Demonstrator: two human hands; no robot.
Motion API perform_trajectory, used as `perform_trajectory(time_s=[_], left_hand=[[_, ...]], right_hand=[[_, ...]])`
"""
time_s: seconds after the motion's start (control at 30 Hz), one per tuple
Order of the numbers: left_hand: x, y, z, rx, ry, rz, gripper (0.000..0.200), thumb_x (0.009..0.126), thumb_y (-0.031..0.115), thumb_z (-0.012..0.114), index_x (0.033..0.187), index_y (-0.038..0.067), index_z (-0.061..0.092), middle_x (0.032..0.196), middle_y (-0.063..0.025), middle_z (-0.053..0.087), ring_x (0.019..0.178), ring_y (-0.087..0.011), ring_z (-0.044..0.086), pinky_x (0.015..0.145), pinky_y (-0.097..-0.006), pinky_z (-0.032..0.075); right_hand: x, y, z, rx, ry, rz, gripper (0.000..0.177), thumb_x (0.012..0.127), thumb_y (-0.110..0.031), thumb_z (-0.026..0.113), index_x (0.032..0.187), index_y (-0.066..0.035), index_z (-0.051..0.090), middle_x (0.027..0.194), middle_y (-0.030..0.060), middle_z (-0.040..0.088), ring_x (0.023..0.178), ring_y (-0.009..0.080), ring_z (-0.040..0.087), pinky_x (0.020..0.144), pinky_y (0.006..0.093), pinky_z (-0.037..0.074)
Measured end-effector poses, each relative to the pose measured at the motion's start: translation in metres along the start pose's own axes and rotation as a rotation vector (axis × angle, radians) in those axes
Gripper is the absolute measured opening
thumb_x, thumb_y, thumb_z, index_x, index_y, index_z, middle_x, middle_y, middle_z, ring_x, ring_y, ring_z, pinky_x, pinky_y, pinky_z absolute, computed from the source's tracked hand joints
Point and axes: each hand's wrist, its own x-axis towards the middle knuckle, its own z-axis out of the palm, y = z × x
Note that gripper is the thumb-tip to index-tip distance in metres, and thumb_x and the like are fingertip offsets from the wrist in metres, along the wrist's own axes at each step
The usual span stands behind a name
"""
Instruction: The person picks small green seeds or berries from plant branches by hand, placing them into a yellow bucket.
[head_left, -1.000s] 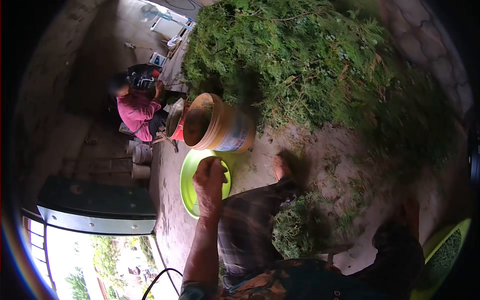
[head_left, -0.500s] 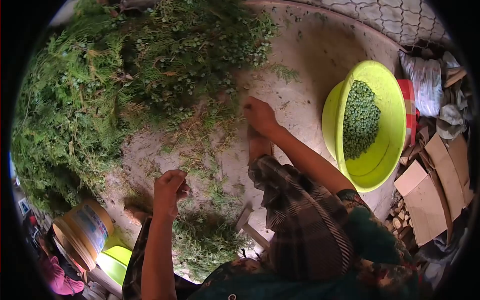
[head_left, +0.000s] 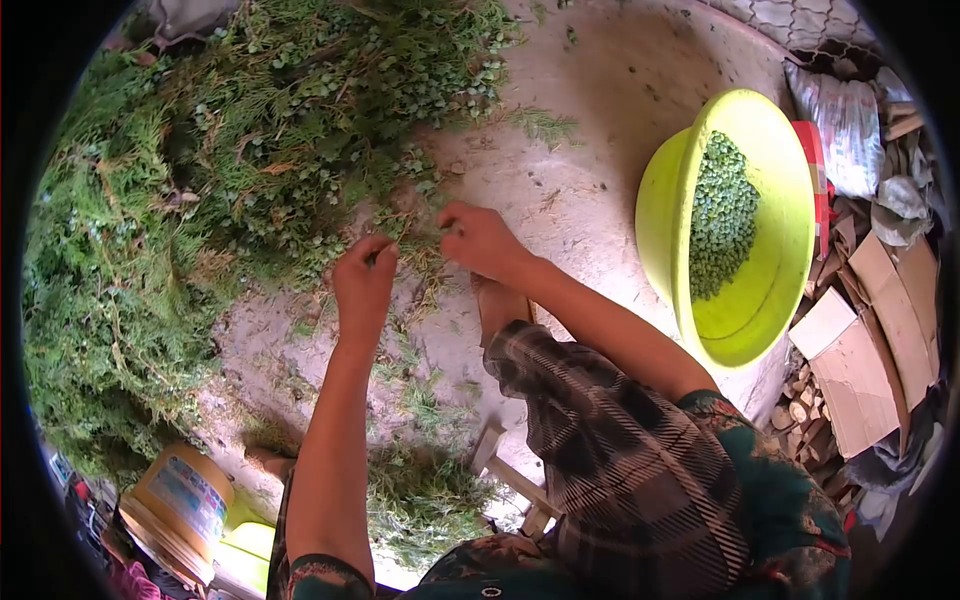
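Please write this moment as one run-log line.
left hand: pinches sprigs | right hand: pinches sprigs | basin: green berries

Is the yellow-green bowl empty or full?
Partly full. A heap of small green berries lies against one side of the bowl, and the rest of its inside is bare.

Loose heap of green berried branches [head_left: 280,140]

The left hand [head_left: 362,285] has risen to join the right hand [head_left: 478,238] at the green sprigs [head_left: 405,195].
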Motion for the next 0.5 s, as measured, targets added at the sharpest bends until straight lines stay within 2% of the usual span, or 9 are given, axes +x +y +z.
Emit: perform_trajectory(time_s=[0.03, 0.07, 0.1, 0.17, 0.23, 0.3, 0.4, 0.47, 0.5], left_hand=[[0.009, -0.001, 0.009, 0.162, 0.033, 0.193, 0.018, 0.079, 0.014, 0.062, 0.095, 0.004, 0.064, 0.081, -0.0083, 0.063, 0.063, -0.0143, 0.056, 0.056, -0.0287, 0.044], [0.014, 0.004, 0.02, 0.288, 0.123, 0.275, 0.019, 0.077, 0.017, 0.064, 0.094, 0.007, 0.064, 0.085, -0.0127, 0.063, 0.067, -0.0238, 0.06, 0.062, -0.0349, 0.046], [0.019, 0.008, 0.027, 0.287, 0.117, 0.279, 0.019, 0.077, 0.017, 0.064, 0.094, 0.007, 0.064, 0.085, -0.0127, 0.063, 0.067, -0.0238, 0.06, 0.062, -0.0349, 0.046], [0.028, 0.013, 0.037, 0.795, 0.159, 0.365, 0.017, 0.078, 0.018, 0.062, 0.09, 0.008, 0.065, 0.09, -0.0142, 0.063, 0.075, -0.03, 0.061, 0.066, -0.0383, 0.047], [0.04, 0.01, 0.039, 0.825, 0.132, 0.324, 0.015, 0.078, 0.017, 0.061, 0.09, 0.009, 0.065, 0.088, -0.0144, 0.063, 0.075, -0.0322, 0.061, 0.066, -0.0403, 0.047], [0.041, 0.014, 0.036, 0.858, 0.108, 0.283, 0.015, 0.078, 0.017, 0.06, 0.09, 0.011, 0.065, 0.085, -0.0147, 0.063, 0.076, -0.0344, 0.06, 0.066, -0.0422, 0.047], [0.029, 0.029, 0.015, 0.605, 0.14, 0.241, 0.017, 0.081, 0.019, 0.059, 0.092, 0.008, 0.063, 0.073, -0.0093, 0.062, 0.066, -0.0287, 0.06, 0.06, -0.0385, 0.046], [0.017, 0.047, -0.004, -0.119, -0.001, -0.122, 0.019, 0.084, 0.022, 0.058, 0.094, 0.005, 0.061, 0.061, 0.0008, 0.054, 0.054, -0.0146, 0.052, 0.049, -0.028, 0.04], [0.007, 0.057, -0.014, -0.108, -0.002, -0.116, 0.019, 0.084, 0.022, 0.058, 0.094, 0.005, 0.061, 0.061, 0.0008, 0.054, 0.054, -0.0146, 0.052, 0.049, -0.028, 0.04]], right_hand=[[-0.004, -0.005, -0.005, 0.529, -0.04, 0.274, 0.018, 0.081, -0.015, 0.053, 0.093, -0.002, 0.051, 0.07, 0.008, 0.057, 0.056, 0.0178, 0.058, 0.049, 0.0302, 0.047], [-0.006, -0.007, -0.011, 0.528, -0.033, 0.277, 0.018, 0.081, -0.015, 0.053, 0.093, -0.002, 0.051, 0.07, 0.008, 0.057, 0.056, 0.0178, 0.058, 0.049, 0.0302, 0.047], [-0.009, -0.007, -0.016, 0.678, -0.016, 0.355, 0.018, 0.08, -0.017, 0.054, 0.091, -0.003, 0.051, 0.071, 0.0069, 0.057, 0.052, 0.0149, 0.055, 0.047, 0.0275, 0.046], [-0.014, -0.005, -0.023, 0.831, 0.01, 0.434, 0.018, 0.079, -0.018, 0.055, 0.089, -0.004, 0.05, 0.071, 0.0058, 0.057, 0.049, 0.012, 0.052, 0.045, 0.0248, 0.044], [-0.019, -0.003, -0.028, 1.26, -0.026, 0.503, 0.019, 0.085, -0.022, 0.055, 0.093, -0.005, 0.051, 0.071, 0.0058, 0.055, 0.05, 0.0124, 0.051, 0.046, 0.0256, 0.043], [-0.022, -0.008, -0.03, 1.302, 0.011, 0.551, 0.019, 0.084, -0.023, 0.057, 0.09, -0.006, 0.05, 0.069, 0.0046, 0.054, 0.049, 0.0113, 0.051, 0.043, 0.0242, 0.042], [-0.024, -0.009, -0.026, 1.268, 0.031, 0.575, 0.022, 0.084, -0.025, 0.059, 0.089, -0.006, 0.049, 0.068, 0.003, 0.054, 0.049, 0.01, 0.05, 0.042, 0.0224, 0.04], [-0.024, -0.013, -0.023, 1.194, 0.024, 0.545, 0.024, 0.085, -0.027, 0.059, 0.091, -0.005, 0.049, 0.068, 0.0026, 0.053, 0.05, 0.0098, 0.051, 0.042, 0.0221, 0.04], [-0.023, -0.021, -0.022, 1.171, -0.006, 0.49, 0.024, 0.085, -0.026, 0.059, 0.092, -0.005, 0.05, 0.068, 0.002, 0.053, 0.05, 0.0093, 0.05, 0.043, 0.0221, 0.04]])
